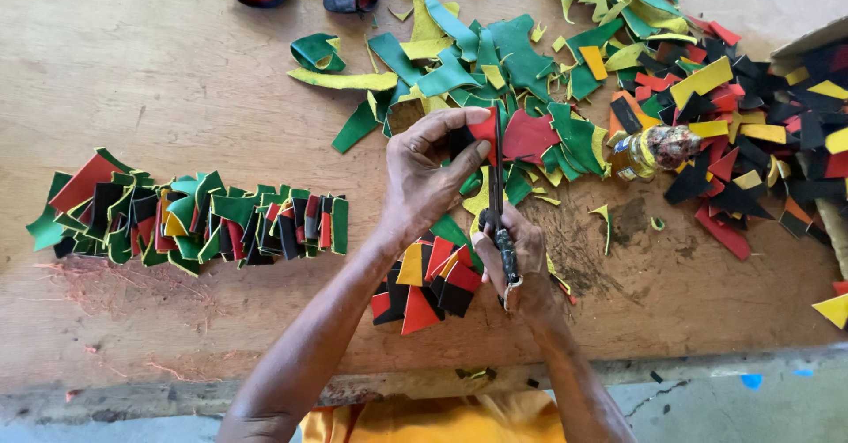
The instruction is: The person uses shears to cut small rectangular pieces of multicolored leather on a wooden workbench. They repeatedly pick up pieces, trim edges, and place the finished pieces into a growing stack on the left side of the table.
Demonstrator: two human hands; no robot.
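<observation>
Pinching a red-and-black scrap, the left hand meets right hand gripping dark blade.

Scraps green, yellow, red, blk; held piece red; table tan wood; shirt orange-yellow.

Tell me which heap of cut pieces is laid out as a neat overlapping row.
The heap left of the left hand: the green-edged row lies overlapped in a line. The green scraps and the black, red and yellow scraps lie scattered.
</observation>
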